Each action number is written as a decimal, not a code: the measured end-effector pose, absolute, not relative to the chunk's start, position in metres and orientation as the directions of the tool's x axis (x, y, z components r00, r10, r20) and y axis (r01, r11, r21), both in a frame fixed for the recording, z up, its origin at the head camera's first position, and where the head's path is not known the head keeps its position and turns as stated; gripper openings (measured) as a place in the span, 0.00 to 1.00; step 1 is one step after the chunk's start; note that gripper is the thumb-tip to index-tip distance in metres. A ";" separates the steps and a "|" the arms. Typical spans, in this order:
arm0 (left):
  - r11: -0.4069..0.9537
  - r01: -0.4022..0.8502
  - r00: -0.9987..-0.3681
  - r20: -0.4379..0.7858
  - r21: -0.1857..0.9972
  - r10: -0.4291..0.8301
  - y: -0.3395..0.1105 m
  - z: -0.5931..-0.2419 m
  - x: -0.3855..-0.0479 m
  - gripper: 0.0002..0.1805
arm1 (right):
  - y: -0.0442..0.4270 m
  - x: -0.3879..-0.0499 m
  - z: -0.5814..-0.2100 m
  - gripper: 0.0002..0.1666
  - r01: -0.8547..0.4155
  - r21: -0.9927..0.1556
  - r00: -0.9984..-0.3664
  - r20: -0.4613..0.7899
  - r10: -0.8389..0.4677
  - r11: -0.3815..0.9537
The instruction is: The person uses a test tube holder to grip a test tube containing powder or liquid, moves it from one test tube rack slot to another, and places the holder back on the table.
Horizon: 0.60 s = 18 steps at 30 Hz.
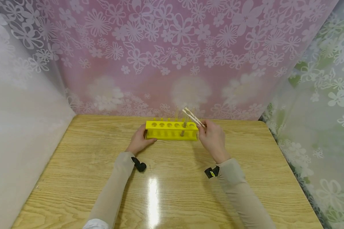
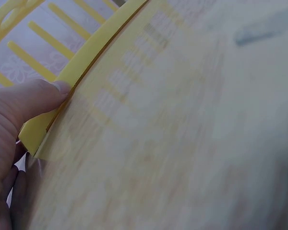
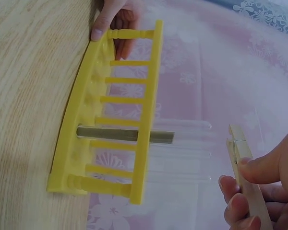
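Note:
A yellow test tube rack (image 1: 172, 125) stands on the wooden table. My left hand (image 1: 139, 140) grips its left end, thumb on the base's front edge (image 2: 81, 62) and fingers around the end. One test tube (image 3: 127, 134) stands in the rack toward the right, partly filled with grey-brown liquid. Clear glass tubes (image 3: 182, 178) rise beside it, faint against the backdrop. In my right hand (image 1: 213, 138) is a wooden test tube holder (image 3: 247, 177), pinched between thumb and fingers. Its tip is near the upper end of the filled tube, apart from it in the right wrist view.
The wood-grain table (image 1: 89, 171) reflects a bright light strip at its front. Flowered pink cloth (image 1: 166, 57) hangs right behind the rack, with more patterned cloth (image 1: 332, 127) at the right side. Black wrist cameras (image 1: 139, 164) sit on both sleeves.

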<state>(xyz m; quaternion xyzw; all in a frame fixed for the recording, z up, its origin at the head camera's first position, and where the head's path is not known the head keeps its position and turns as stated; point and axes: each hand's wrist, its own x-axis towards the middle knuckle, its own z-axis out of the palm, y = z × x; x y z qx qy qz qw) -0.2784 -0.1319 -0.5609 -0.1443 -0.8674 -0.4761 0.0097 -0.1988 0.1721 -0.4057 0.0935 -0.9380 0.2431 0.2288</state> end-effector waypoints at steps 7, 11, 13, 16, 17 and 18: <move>0.504 0.258 -0.958 0.151 0.824 0.243 -0.132 -0.563 -0.280 0.42 | 0.173 -0.198 -0.399 0.10 -0.269 -0.434 -0.878 0.478 -0.033 0.860; 0.502 0.265 -0.956 0.158 0.823 0.247 -0.132 -0.563 -0.281 0.43 | 0.172 -0.196 -0.396 0.11 -0.241 -0.447 -0.882 0.471 -0.003 0.862; 0.501 0.268 -0.955 0.160 0.823 0.248 -0.132 -0.563 -0.281 0.43 | 0.172 -0.195 -0.394 0.11 -0.241 -0.450 -0.881 0.473 0.000 0.860; 0.498 0.267 -0.956 0.160 0.825 0.248 -0.132 -0.563 -0.281 0.43 | 0.171 -0.193 -0.392 0.11 -0.236 -0.452 -0.883 0.469 0.005 0.860; 0.498 0.265 -0.956 0.158 0.825 0.248 -0.132 -0.562 -0.281 0.43 | 0.171 -0.193 -0.391 0.11 -0.233 -0.454 -0.884 0.467 0.006 0.860; 0.499 0.264 -0.956 0.156 0.825 0.247 -0.132 -0.562 -0.281 0.43 | 0.171 -0.192 -0.391 0.11 -0.229 -0.454 -0.886 0.464 0.009 0.861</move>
